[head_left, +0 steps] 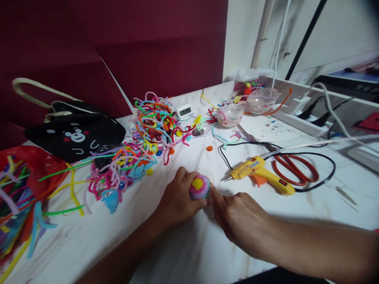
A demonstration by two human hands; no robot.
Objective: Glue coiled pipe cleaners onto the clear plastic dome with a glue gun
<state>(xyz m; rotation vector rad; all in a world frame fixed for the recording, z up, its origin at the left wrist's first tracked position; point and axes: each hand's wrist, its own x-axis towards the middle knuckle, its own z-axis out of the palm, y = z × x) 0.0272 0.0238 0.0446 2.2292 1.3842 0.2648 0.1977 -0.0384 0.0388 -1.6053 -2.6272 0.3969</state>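
Note:
My left hand (181,190) is wrapped around a small round piece of coiled pipe cleaner (199,187), yellow at its centre, then pink and purple, with a bit of teal at the right edge. On the other side, my right hand (237,213) has its fingers curled and its index fingertip against the right edge of the coil. Whatever lies between the right fingers is hidden. Just beyond the right hand, a yellow glue gun (262,173) rests on its side, its metal nozzle pointing left.
Loose pipe cleaners (154,122) are heaped behind and to the left. A black bag (77,132) and a red plastic bag (44,169) stand left. At the back are a small digital clock (184,112) and clear bowls (231,115). Red scissor-like handles (296,169), cables and a power strip (302,118) lie right.

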